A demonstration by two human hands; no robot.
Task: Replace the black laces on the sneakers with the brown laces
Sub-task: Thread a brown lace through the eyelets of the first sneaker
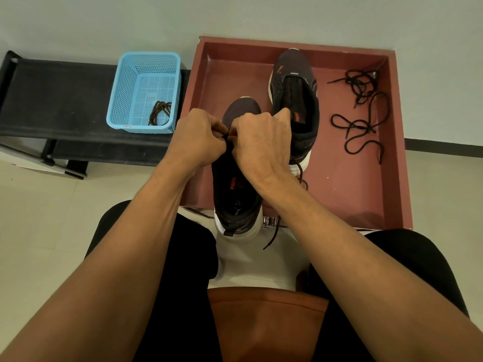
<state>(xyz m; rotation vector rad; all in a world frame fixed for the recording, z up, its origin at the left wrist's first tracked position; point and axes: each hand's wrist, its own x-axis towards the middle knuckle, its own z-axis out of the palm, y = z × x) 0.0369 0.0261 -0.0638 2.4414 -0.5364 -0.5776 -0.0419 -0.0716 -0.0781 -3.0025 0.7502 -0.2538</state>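
Pale wall, light tiled floor, and a person seated low. A red tray sits in front of their knees, with a low black surface beside it. Both hands are at the throat of the near sneaker. The left hand and right hand meet knuckle to knuckle, and the fingers of both are curled tight, pinching the brown lace. Its loose end trails from under the right wrist, down over the tray's near edge. That sneaker's heel overhangs the same edge, towards the lap.

Just beyond the right fingers stands the other sneaker, unlaced, toe to the wall. Well right of the fingers, the black laces lie tangled by the tray's right rim, with bare tray floor nearer the person. Left of the fingers and a little beyond, a blue basket holds the spare lace on the surface. The surface runs open further left.
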